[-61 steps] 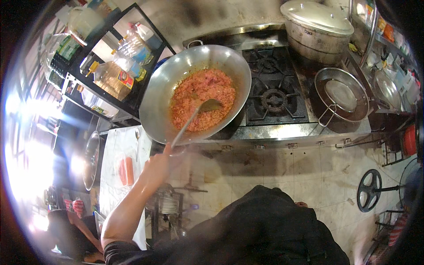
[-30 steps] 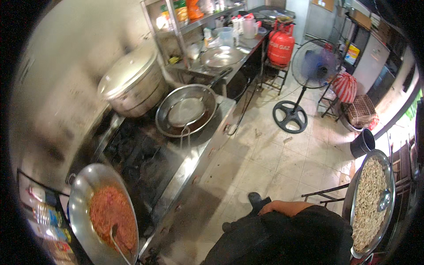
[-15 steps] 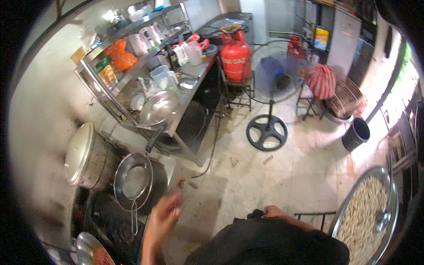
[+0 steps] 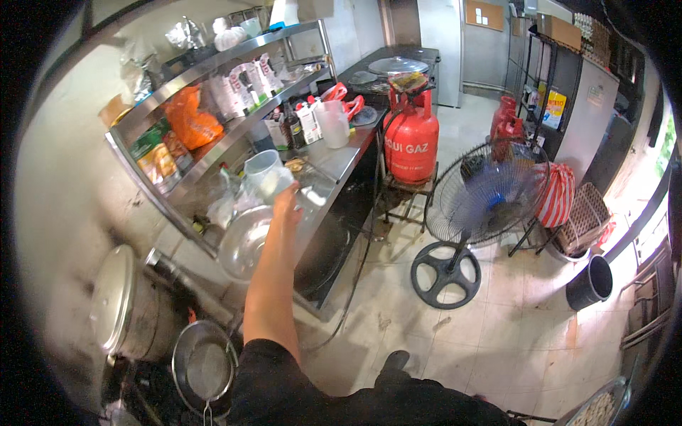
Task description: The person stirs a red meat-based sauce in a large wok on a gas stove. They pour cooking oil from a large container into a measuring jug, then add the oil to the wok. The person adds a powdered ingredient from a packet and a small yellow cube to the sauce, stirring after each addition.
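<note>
My left arm stretches forward over the steel counter. My left hand [image 4: 287, 206] is at the counter's front side, beside a clear plastic jug [image 4: 261, 167] and above the right rim of a wide metal bowl [image 4: 245, 245]. Its fingers are blurred and partly hidden, so whether they grip the jug or anything else does not show. A small white item [image 4: 313, 197] lies just right of the fingers. My right hand is out of view.
Shelves with packets and an orange bag [image 4: 193, 117] stand above the counter [image 4: 341, 157]. A strainer [image 4: 206, 366] and large lidded pot [image 4: 121, 305] sit on the left. A red gas cylinder [image 4: 412, 145], standing fan [image 4: 490, 199] and black bin [image 4: 591, 282] stand farther right.
My left hand has moved from above the floor near the stove, forward to the counter beside the jug. My right hand, earlier at the dark clothing, has left view. The view has shifted.
</note>
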